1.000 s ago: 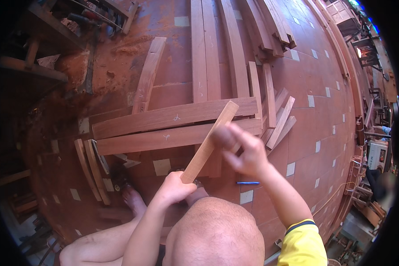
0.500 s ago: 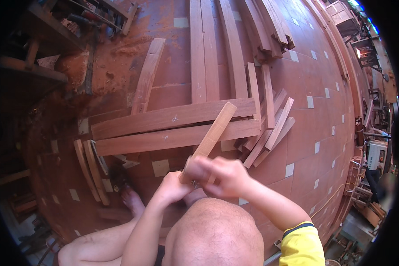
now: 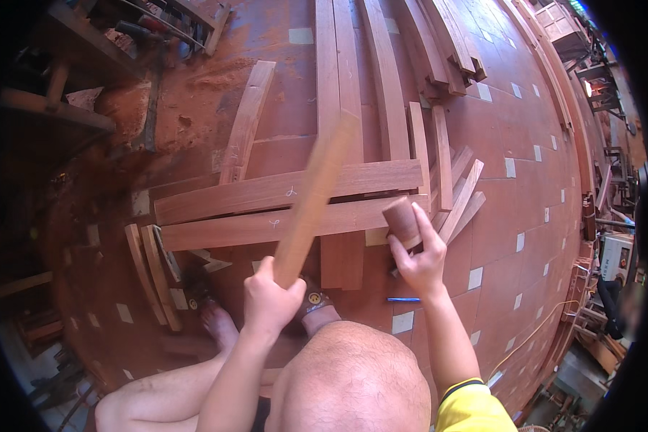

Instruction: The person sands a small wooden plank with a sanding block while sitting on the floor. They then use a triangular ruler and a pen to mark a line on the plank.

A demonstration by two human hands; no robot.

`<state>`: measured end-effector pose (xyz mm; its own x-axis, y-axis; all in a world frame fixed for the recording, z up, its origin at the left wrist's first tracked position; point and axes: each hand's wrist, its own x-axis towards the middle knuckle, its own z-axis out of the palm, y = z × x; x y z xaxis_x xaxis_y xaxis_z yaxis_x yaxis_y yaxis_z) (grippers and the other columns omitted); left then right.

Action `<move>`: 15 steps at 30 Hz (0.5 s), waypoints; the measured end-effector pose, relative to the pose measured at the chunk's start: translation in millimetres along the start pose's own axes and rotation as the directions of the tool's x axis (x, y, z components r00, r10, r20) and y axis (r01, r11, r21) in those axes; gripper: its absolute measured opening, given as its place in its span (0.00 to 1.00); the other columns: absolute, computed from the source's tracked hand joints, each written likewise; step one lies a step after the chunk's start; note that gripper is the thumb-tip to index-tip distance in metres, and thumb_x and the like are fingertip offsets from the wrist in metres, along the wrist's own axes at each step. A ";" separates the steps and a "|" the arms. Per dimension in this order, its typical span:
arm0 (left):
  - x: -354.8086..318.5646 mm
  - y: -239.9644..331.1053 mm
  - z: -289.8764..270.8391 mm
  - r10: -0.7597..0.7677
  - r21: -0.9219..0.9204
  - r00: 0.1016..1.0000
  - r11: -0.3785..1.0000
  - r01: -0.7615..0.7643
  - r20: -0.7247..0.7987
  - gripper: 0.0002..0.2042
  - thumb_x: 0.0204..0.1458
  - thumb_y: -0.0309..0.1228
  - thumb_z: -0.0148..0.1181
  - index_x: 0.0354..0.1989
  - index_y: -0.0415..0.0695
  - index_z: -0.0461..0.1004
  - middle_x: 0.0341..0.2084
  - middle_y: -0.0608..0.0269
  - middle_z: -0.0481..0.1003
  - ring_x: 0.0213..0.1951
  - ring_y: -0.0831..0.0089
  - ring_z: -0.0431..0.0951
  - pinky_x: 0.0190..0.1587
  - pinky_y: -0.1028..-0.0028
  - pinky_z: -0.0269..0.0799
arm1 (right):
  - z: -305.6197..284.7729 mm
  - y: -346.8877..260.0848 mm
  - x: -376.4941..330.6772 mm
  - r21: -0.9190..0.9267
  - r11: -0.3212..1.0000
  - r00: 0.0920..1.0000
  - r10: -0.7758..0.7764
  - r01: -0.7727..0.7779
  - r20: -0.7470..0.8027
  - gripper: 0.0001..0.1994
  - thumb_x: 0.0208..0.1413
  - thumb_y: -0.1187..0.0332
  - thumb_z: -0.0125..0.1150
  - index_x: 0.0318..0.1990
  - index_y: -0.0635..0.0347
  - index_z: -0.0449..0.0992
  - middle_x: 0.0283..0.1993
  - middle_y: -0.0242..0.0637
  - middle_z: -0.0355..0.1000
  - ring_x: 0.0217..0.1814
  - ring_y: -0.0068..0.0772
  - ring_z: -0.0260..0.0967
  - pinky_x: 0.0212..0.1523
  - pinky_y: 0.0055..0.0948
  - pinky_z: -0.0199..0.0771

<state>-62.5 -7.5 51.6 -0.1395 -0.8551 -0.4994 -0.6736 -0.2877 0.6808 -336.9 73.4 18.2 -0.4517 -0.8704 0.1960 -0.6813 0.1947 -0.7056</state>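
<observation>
My left hand (image 3: 270, 299) is wrapped around the near end of a light brown wooden strip (image 3: 315, 194). The strip slants up and away over two beams, its far end slightly blurred. To the right, my right hand (image 3: 423, 265) grips a short, dark brown block (image 3: 402, 219) between thumb and fingers; whether it is solid wood or wrapped in something I cannot tell. Crosswise on the floor lie a far beam (image 3: 227, 196) and a near beam (image 3: 227, 232), each with a small white mark. Below my right hand is a thin blue stick-like thing (image 3: 403, 299), perhaps a pen.
Long planks (image 3: 337, 79) stretch away beyond the beams, with stacked beams (image 3: 439, 50) at the far right. Short sticks (image 3: 462, 205) are piled right of the beams. Two narrow strips (image 3: 151, 277) lie left of my feet. Sawdust (image 3: 187, 108) covers the far left floor.
My hands have come apart: the right moved right and forward with the block, away from the strip. The strip has swung left and stands steeper. The blue stick-like thing has come into sight.
</observation>
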 end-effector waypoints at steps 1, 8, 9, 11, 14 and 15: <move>1.9 -1.2 -1.9 0.035 -0.018 0.997 0.999 -0.037 -0.070 0.16 0.47 0.33 0.69 0.42 0.36 0.77 0.31 0.37 0.83 0.39 0.42 0.86 0.42 0.53 0.82 | -0.2 -0.7 -8.6 0.007 0.999 0.999 0.042 -0.043 0.025 0.36 0.49 0.71 0.78 0.68 0.65 0.72 0.51 0.56 0.81 0.52 0.52 0.83 0.52 0.41 0.83; 15.9 2.2 -30.7 -0.087 0.543 0.995 0.833 0.102 -0.053 0.18 0.48 0.33 0.72 0.42 0.39 0.74 0.32 0.36 0.83 0.40 0.37 0.85 0.45 0.46 0.82 | -7.6 -9.4 -33.2 0.084 0.981 0.983 0.167 -0.173 0.077 0.36 0.49 0.71 0.79 0.68 0.65 0.72 0.52 0.55 0.82 0.54 0.47 0.84 0.54 0.38 0.82; 15.6 4.4 -31.7 -0.080 0.546 0.996 0.832 0.093 -0.049 0.18 0.48 0.33 0.71 0.42 0.39 0.74 0.32 0.36 0.83 0.40 0.37 0.85 0.44 0.46 0.82 | -8.6 -10.2 -33.1 0.089 0.982 0.983 0.162 -0.169 0.082 0.36 0.49 0.71 0.79 0.68 0.65 0.72 0.52 0.55 0.82 0.54 0.47 0.83 0.54 0.37 0.82; 14.5 2.7 -27.9 -0.040 0.525 0.997 0.848 0.072 -0.073 0.17 0.47 0.33 0.71 0.42 0.39 0.74 0.32 0.37 0.83 0.39 0.37 0.84 0.44 0.46 0.81 | -10.7 -11.5 -32.0 0.115 0.979 0.985 0.161 -0.168 0.068 0.37 0.49 0.71 0.79 0.68 0.65 0.72 0.53 0.55 0.81 0.55 0.46 0.83 0.55 0.37 0.82; 10.6 -13.8 -18.4 0.069 0.436 0.986 0.900 0.004 -0.151 0.17 0.46 0.33 0.71 0.42 0.41 0.73 0.31 0.39 0.83 0.39 0.37 0.84 0.43 0.46 0.81 | -11.2 -14.5 -29.8 0.163 0.971 0.983 0.168 -0.177 0.070 0.37 0.48 0.72 0.79 0.68 0.65 0.72 0.54 0.55 0.81 0.56 0.46 0.83 0.56 0.36 0.81; 9.4 -14.7 -17.3 0.113 0.396 0.977 0.917 -0.034 -0.179 0.17 0.46 0.33 0.71 0.42 0.41 0.73 0.31 0.39 0.83 0.38 0.37 0.84 0.43 0.46 0.81 | -11.9 -16.0 -30.6 0.175 0.967 0.982 0.175 -0.186 0.072 0.37 0.48 0.72 0.79 0.68 0.65 0.72 0.54 0.55 0.81 0.56 0.46 0.83 0.56 0.36 0.81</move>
<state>-41.5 -18.7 46.2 -0.0827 -0.9453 -0.3155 -0.9010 -0.0643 0.4290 -319.1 102.3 31.6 -0.5214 -0.8531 0.0194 -0.4744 0.2709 -0.8376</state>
